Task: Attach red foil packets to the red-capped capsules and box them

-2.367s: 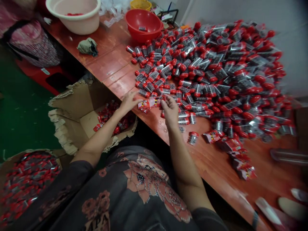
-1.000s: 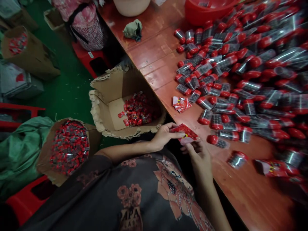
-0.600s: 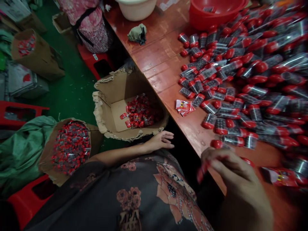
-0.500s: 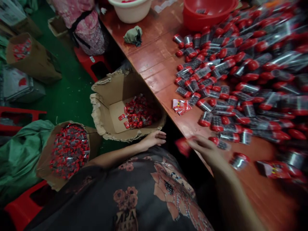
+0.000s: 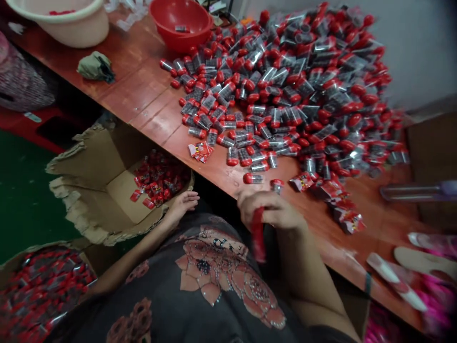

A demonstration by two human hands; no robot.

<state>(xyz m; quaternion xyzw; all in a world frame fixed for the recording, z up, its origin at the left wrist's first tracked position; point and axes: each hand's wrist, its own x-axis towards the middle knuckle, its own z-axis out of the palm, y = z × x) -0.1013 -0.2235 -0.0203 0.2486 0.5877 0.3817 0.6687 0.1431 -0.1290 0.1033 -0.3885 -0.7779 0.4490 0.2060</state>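
Note:
My right hand (image 5: 273,213) is closed on a flat red packet (image 5: 258,234) that hangs down from it at the near edge of the red-brown table (image 5: 143,95). My left hand (image 5: 184,200) rests open and holds nothing, beside the torn cardboard box (image 5: 89,162), which has several red packets (image 5: 159,177) inside. A large heap of small clear tubes with red caps (image 5: 293,90) covers the table beyond my right hand. A small stack of red packets (image 5: 200,151) lies at the table's edge, and more red packets (image 5: 335,200) lie to the right.
A red bowl (image 5: 180,21) and a cream basin (image 5: 60,21) stand at the far side, with a crumpled green cloth (image 5: 95,66) near them. Another box of red-capped tubes (image 5: 39,286) is on the floor at lower left. Blurred long tools (image 5: 416,192) lie at right.
Both hands held a red packet a second ago. The left hand let go and dropped open beside the box; the right hand kept the packet and drew it down by the table edge. The view swung right.

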